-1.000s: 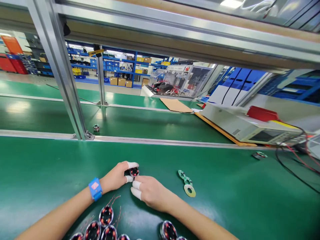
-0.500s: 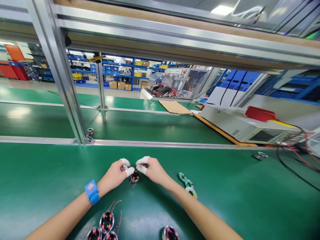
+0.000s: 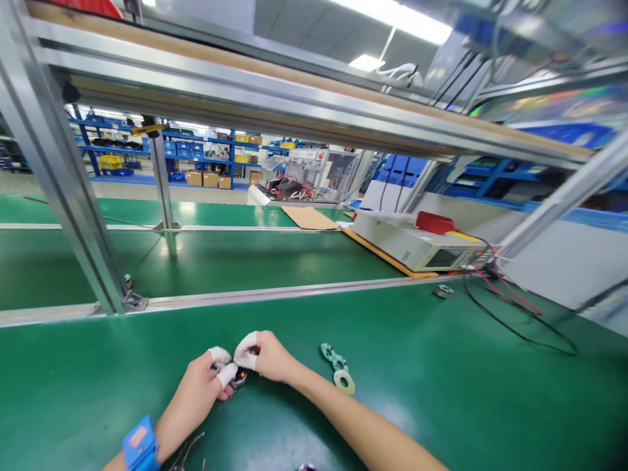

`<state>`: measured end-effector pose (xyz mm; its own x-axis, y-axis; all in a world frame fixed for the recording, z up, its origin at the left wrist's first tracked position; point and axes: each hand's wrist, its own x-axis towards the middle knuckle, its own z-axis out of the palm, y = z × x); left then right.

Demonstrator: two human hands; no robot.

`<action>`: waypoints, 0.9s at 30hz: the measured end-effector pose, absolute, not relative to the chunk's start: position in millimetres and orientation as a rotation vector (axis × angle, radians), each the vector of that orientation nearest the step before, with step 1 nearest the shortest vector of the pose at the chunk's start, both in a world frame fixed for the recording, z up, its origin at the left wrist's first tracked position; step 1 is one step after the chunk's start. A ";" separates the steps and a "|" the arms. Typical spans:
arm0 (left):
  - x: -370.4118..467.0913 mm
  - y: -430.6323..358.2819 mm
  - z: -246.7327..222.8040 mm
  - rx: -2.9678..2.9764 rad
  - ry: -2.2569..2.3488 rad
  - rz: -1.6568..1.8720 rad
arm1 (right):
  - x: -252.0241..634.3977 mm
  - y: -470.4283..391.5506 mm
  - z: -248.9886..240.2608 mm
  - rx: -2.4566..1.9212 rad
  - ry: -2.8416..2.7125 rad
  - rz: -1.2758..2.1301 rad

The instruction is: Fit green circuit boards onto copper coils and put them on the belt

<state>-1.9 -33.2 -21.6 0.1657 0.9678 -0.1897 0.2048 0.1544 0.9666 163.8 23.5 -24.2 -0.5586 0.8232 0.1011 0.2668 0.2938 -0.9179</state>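
Note:
A small round copper-wound coil ring (image 3: pixel 238 379) is at the fingers of my left hand (image 3: pixel 205 383), whose white-covered thumb and fingertips close on its left side. My right hand (image 3: pixel 265 355) is just above and to the right of the ring, its white-covered thumb and fingertips pinched together; what they hold, if anything, is too small to make out. A blue band (image 3: pixel 140 445) is round my left wrist. Right of my right hand lie green ring-shaped boards (image 3: pixel 333 356) and a pale yellow ring (image 3: pixel 344 383).
Copper wires (image 3: pixel 186 451) and part of another coil ring (image 3: pixel 307 468) show at the bottom edge. A metal post (image 3: pixel 73 176) stands at the left. At the right are a grey instrument (image 3: pixel 402 239), cables (image 3: pixel 510 320) and another ring part (image 3: pixel 443 291).
The view has turned right. My left fingers have closed on the ring, and my right hand has come nearer to them, its fingertips now pinched closer.

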 end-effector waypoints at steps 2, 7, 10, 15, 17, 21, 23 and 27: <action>-1.7 -32.4 -26.4 1.284 1.275 0.848 | 163.9 24.4 -24.8 -0.963 -2.001 1.216; 0.9 -31.5 -38.3 1.219 1.292 0.900 | 162.1 22.1 -25.9 -0.949 -2.063 1.050; 1.1 -33.3 -41.8 1.235 1.297 0.913 | 160.6 17.9 -28.1 -0.874 -2.077 0.917; -2.7 -34.0 -47.5 1.335 1.237 0.903 | 160.7 15.3 -34.4 -0.843 -2.064 0.806; -3.0 -33.9 -49.0 1.375 1.228 0.895 | 161.1 14.9 -36.2 -0.864 -2.063 0.790; 0.4 -33.6 -48.6 1.379 1.255 0.923 | 159.7 12.1 -36.5 -0.924 -2.093 0.780; 1.6 -32.1 -46.7 1.381 1.273 0.912 | 158.2 10.8 -32.9 -0.956 -2.113 0.778; -3.0 -26.0 -40.6 1.584 1.411 0.812 | 166.6 16.5 -11.7 -1.149 -2.167 0.963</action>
